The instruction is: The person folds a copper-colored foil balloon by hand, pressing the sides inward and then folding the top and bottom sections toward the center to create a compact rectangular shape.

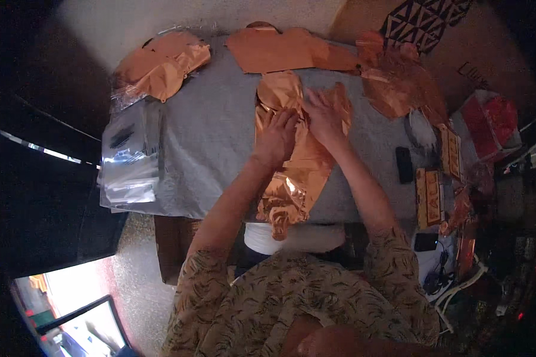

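A flat, copper-coloured foil balloon [301, 157] lies lengthwise on the grey cloth-covered table before me, creased and folded over itself. Its narrow, crumpled lower end hangs at the table's near edge. My left hand [278, 137] rests on the upper part of the balloon, fingers bent down and gripping the foil; the thumb is hidden. Just right of it, my right hand [324, 119] lies against the foil with its fingers stretched forward. The fingertips of both hands nearly meet at a fold.
More copper foil balloons lie along the far edge: one at left [161, 62], one at centre [298, 50], one at right [393, 83]. Clear plastic bags [131, 157] are stacked at left. At right are a dark phone [404, 165], yellow boxes [429, 198] and a red container [488, 125].
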Demonstrator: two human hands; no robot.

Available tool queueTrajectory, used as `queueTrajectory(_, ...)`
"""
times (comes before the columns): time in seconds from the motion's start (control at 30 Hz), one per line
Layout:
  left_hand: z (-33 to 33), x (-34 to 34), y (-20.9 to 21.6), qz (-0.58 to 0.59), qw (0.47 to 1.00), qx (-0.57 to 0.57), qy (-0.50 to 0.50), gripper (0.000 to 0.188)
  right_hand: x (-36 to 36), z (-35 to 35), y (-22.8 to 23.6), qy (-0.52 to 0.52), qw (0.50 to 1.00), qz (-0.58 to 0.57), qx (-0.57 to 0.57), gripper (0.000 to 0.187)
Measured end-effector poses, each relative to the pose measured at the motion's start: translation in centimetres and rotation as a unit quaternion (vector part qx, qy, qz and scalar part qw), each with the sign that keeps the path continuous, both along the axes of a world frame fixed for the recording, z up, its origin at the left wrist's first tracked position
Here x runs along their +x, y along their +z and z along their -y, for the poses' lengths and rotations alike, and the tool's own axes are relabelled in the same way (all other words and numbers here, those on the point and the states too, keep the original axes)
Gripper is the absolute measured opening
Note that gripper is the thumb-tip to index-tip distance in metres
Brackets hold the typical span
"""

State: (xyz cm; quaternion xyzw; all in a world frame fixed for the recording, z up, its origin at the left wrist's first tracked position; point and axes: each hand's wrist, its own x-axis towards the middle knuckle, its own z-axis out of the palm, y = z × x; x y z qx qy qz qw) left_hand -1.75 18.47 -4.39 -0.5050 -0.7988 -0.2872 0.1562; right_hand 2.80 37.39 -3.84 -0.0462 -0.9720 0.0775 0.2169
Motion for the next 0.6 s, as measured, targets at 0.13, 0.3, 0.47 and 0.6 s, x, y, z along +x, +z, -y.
queueTrajectory(0.13, 1.5, -0.2, -0.7, -0.001, 1.0, 0.001, 0.029, 0.054, -2.9, 1.6, 2.1, -0.025, 0.99, 0.079, 0.11, 0.062)
queueTrajectory(0.3, 1.9, 0.2, 0.0, 0.028, 0.999, -0.026, 0.035, 0.046, -5.6, 1.6, 4.7, -0.063, 0.987, 0.145, 0.003, 0.072)
queueTrajectory(0.47, 1.4, 0.2, 0.0, 0.04, 0.999, 0.026, 0.023, 0.044, -2.9, 1.1, 5.1, 0.027, 0.992, 0.1, -0.076, 0.068)
queueTrajectory(0.6, 1.8, -0.1, 0.5, 0.042, 0.999, 0.015, 0.015, 0.046, 3.4, 4.1, 5.3, 0.056, 0.983, 0.147, -0.093, 0.057)
